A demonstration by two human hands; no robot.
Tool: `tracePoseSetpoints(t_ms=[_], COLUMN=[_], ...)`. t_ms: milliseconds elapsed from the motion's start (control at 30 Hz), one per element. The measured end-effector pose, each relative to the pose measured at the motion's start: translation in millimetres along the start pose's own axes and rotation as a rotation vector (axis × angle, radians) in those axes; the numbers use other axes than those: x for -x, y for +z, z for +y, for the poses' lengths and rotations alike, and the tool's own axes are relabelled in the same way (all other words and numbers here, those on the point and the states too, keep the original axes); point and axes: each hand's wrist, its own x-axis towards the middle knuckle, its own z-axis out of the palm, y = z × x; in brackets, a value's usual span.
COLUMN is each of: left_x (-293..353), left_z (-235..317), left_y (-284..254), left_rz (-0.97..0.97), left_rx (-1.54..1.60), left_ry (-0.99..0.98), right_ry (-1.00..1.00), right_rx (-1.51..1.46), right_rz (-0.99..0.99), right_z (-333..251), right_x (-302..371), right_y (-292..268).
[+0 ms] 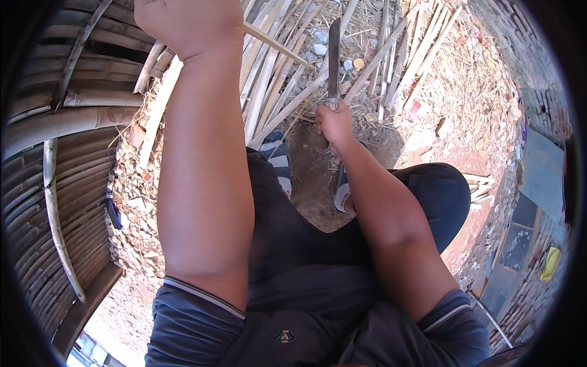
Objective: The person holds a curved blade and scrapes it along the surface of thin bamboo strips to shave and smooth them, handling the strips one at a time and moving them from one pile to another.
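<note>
My right hand (335,125) is closed round the handle of a machete (334,58), in front of my knees. Its long dark blade points away from me, over the littered ground. My left hand (189,24) is raised close to the camera at the far edge, partly cut off, with its fingers hidden. From behind that wrist a thin bamboo strip (278,44) slants out to the right; whether the hand grips it does not show. Beneath the blade and strip lie several split bamboo strips (263,79), and more lie to the right (422,49).
My two shoes (279,165) stand on bare soil between my bent knees. A bamboo slat wall (67,183) rises on the left, a brick wall (520,287) on the right. Wood shavings (452,116) and small stones cover the ground. A yellow object (550,263) is by the right wall.
</note>
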Motion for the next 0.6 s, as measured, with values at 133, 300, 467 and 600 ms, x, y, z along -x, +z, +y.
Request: tracePoseSetpoints(t_ms=[133,300,467,600], left_x=[38.5,43.6,38.3,32.9], left_z=[22.0,33.5,22.8,13.7], left_y=[60.9,64.1,56.1,59.1], left_rz=[0.304,0.204,0.269,0.340], left_rx=[-0.313,-0.239,-0.398,-0.513], left_ry=[0.246,0.229,0.336,0.438], right_ry=[-0.561,-0.229,0.007,-0.076], right_rx=[0.295,0.920,0.576,0.126], right_rz=[0.258,0.162,-0.011,0.022], right_z=[-36.2,19.8,14.6,-2.3], right_x=[6.3,-5.7,-11.7,-7.4], right_y=[7.6,-6.2,-9.4,4.9])
